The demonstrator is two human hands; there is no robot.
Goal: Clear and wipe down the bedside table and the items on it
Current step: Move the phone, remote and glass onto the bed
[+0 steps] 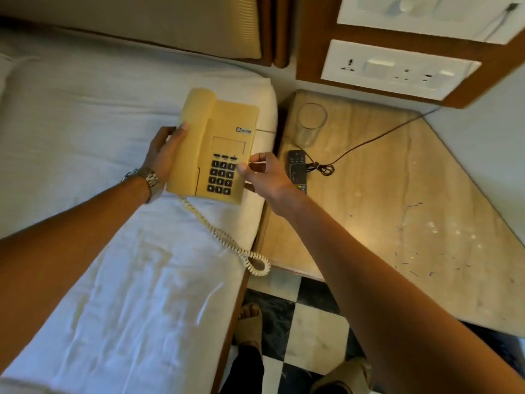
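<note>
A yellow desk telephone with a dark keypad rests on the white bed sheet near the bed's right edge. Its coiled cord trails down toward the bedside table's front edge. My left hand grips the phone's left side by the handset. My right hand holds the phone's right edge, thumb by the keypad. The beige marble bedside table stands to the right of the bed. On it are a clear drinking glass, a black remote control and a dark cable.
The white bed fills the left side. White switch and socket panels on a brown wooden board sit on the wall behind the table. Checkered black-and-white floor tiles and my sandalled feet show below.
</note>
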